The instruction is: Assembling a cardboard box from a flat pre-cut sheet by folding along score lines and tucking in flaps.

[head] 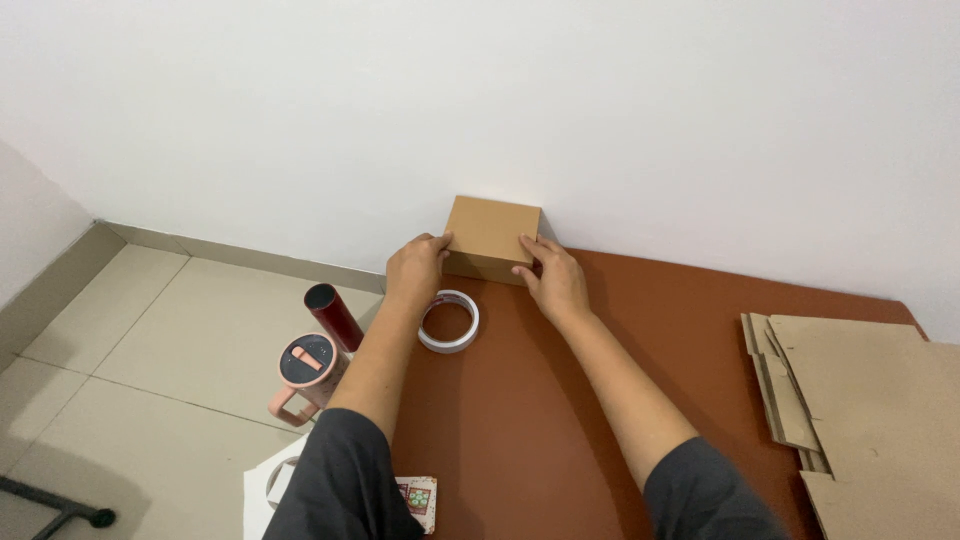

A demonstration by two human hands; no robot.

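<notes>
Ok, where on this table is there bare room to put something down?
The widest bare patch lies between the right hand and the flat cardboard stack. It is crowded near the left hand: box, tape roll.

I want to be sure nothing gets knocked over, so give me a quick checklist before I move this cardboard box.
1. Both hands on the box: ok; left hand and right hand touch the cardboard box at its sides.
2. Box closed: ok, top looks flat.
3. Tape roll out of the way: not ok; it lies just in front, between the forearms.
4. Flat cardboard stack apart: ok, far right.
5. Box weight: cannot tell.
</notes>
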